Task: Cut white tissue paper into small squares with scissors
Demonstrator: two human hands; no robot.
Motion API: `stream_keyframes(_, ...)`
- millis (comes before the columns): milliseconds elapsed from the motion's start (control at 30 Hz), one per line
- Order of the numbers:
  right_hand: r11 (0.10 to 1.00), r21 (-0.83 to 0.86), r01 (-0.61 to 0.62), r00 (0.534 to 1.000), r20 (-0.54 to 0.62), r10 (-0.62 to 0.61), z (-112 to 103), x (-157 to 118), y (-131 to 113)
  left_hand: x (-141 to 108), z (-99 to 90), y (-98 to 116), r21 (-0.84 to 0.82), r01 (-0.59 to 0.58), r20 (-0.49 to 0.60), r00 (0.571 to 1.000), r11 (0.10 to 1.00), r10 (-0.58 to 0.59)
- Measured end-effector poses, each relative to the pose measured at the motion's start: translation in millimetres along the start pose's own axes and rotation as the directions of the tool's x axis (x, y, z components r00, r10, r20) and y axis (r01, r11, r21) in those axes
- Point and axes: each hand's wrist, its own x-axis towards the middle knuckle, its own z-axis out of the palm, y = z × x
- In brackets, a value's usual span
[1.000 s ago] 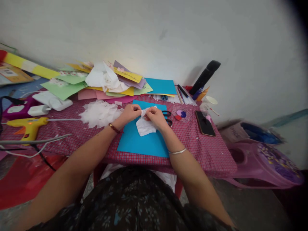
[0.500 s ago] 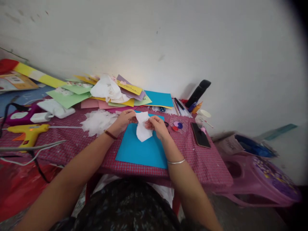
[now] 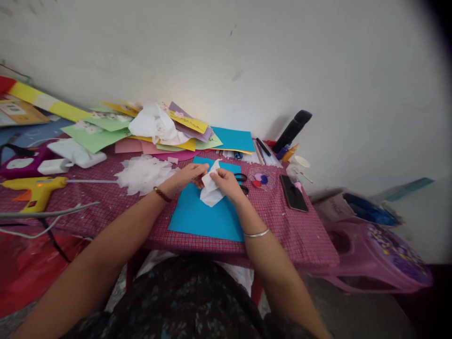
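Above a bright blue sheet of card [image 3: 205,223], a thin, creased piece of white tissue paper [image 3: 211,197] is in my hands. My right hand [image 3: 227,183] pinches its right side, thumb on top. Curled at the tissue's upper left edge is my left hand [image 3: 192,175], its fingertips closed and partly hidden. Black-handled scissors [image 3: 242,177] lie at the card's right edge, close by my right hand; their blades are hidden. Left of the card is a loose heap of white tissue pieces [image 3: 139,174].
A yellow glue gun [image 3: 37,190] with its glue stick and cables is on the left. Coloured cards [image 3: 93,136] pile up by the wall. A clear tray with coloured dabs [image 3: 260,180], a phone [image 3: 294,194] and a black bottle [image 3: 291,129] stand right. A pink stool [image 3: 367,263] adjoins the table.
The tissue, earlier spread flat between both hands, is now folded and turned, with a point sticking up. My right hand has shifted over it, exposing more of the scissors. The view moved slightly.
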Motion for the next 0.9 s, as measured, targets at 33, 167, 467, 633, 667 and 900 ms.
stream_keyframes(33,1.000,-0.016,0.011,1.000,0.010,-0.011,0,0,0,0,0.4,0,0.029,-0.001,-0.008,1.000,1.000,0.001)
stream_keyframes(167,0.997,-0.065,0.027,0.999,0.019,-0.026,-1,2,3,0,3.1,-2,0.206,-0.058,-0.033,0.997,0.977,0.066)
stream_keyframes(467,0.974,-0.212,0.081,0.985,-0.131,-0.111,-5,11,11,14,-10.3,-19,0.199,-0.083,-0.315,0.938,0.976,0.144)
stream_keyframes(633,0.904,-0.364,0.223,0.972,0.015,-0.234,0,0,-2,14,-9.7,-21,0.457,-0.067,-0.348,0.904,0.887,0.248)
stream_keyframes(667,0.890,-0.380,0.252,0.967,0.062,-0.247,2,-3,-5,13,-9.4,-21,0.504,-0.066,-0.342,0.900,0.861,0.269)
stream_keyframes(900,0.859,-0.412,0.303,0.953,0.127,-0.275,6,-8,-10,15,-26.4,-22,0.514,-0.038,-0.449,0.839,0.857,0.306)
